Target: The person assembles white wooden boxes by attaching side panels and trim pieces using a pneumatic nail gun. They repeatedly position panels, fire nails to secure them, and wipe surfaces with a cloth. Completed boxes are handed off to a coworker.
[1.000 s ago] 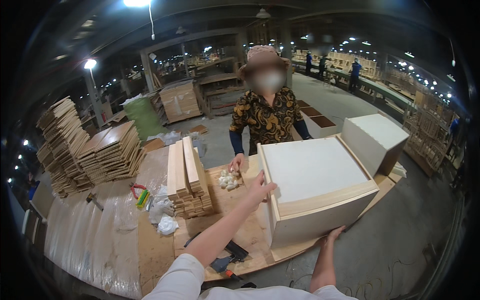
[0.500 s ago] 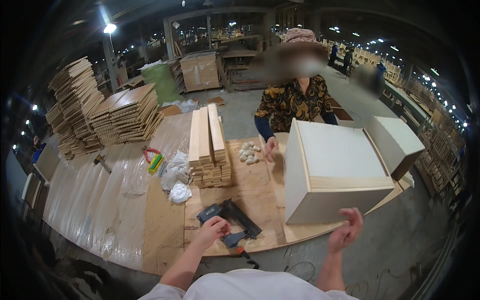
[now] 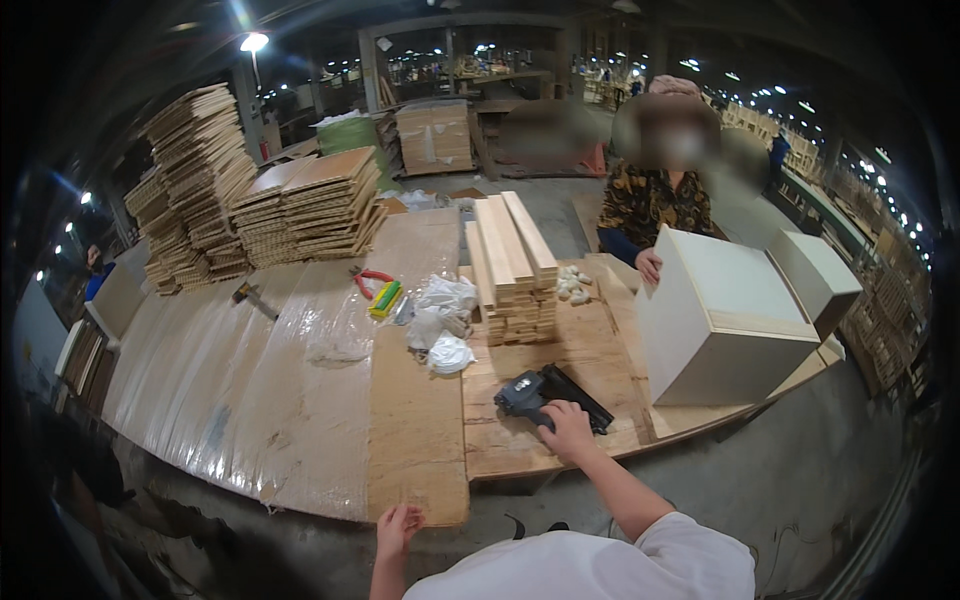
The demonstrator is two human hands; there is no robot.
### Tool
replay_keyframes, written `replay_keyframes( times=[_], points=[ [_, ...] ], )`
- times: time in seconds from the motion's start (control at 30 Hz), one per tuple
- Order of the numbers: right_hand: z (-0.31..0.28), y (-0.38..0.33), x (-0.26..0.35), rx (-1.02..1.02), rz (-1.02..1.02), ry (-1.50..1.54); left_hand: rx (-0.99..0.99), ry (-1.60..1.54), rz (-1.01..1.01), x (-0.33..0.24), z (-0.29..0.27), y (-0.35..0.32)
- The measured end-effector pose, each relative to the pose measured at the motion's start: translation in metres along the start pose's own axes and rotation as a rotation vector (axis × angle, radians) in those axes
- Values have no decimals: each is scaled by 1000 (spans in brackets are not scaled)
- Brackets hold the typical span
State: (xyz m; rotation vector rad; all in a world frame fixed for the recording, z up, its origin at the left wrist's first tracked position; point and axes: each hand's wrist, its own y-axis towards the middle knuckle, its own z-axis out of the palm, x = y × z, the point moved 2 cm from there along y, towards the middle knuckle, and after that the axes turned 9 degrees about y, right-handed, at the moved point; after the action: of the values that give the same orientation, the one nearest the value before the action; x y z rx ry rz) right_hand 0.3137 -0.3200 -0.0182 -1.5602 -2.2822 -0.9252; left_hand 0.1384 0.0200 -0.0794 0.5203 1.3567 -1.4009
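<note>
A dark grey and black nail gun (image 3: 524, 393) lies on the bare wooden part of the table, its long black magazine pointing right. My right hand (image 3: 572, 432) is closed around its handle, which the fingers partly cover. Low at the table's front edge, my left hand (image 3: 400, 524) holds nothing; its fingers are loosely curled and apart. Beyond the gun, a stack of pale wooden strips (image 3: 520, 280) stands on the board. To the right rests a white box-shaped cabinet or drawer (image 3: 735, 290) with wooden edging, a co-worker's hand (image 3: 648, 266) on its left side.
Small white pieces (image 3: 573, 284) lie behind the strips. Left of them are crumpled white plastic (image 3: 447, 300), red-handled pliers (image 3: 372, 279), a yellow-green item (image 3: 385, 298) and a hammer (image 3: 254, 299). Tall panel stacks (image 3: 310, 205) stand far left. A second white box (image 3: 815, 275) sits far right.
My right hand has come from beside the white box to the nail gun and taken its handle. My left hand has left the gun for the front edge. The view has turned left.
</note>
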Motion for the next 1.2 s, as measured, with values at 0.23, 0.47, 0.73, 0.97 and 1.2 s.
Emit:
replay_keyframes(
  times=[0.23, 0.47, 0.73, 0.97, 1.2],
  points=[
    [37, 2, -8, 51, 189, -111, -222, 165, -27, 44, -79, -46],
    [35, 7, -12, 70, 143, -44, -138, 280, 89, 48, -54, -52],
    [47, 9, -27, 162, 62, -76, -57, 446, 145, 43, 18, -25],
    [47, 5, -27, 261, 67, -11, -174, 629, 205, 46, 75, -19],
    [46, 2, -38, 269, -4, -1, -347, 643, 286, 29, 62, -44]
  ],
)
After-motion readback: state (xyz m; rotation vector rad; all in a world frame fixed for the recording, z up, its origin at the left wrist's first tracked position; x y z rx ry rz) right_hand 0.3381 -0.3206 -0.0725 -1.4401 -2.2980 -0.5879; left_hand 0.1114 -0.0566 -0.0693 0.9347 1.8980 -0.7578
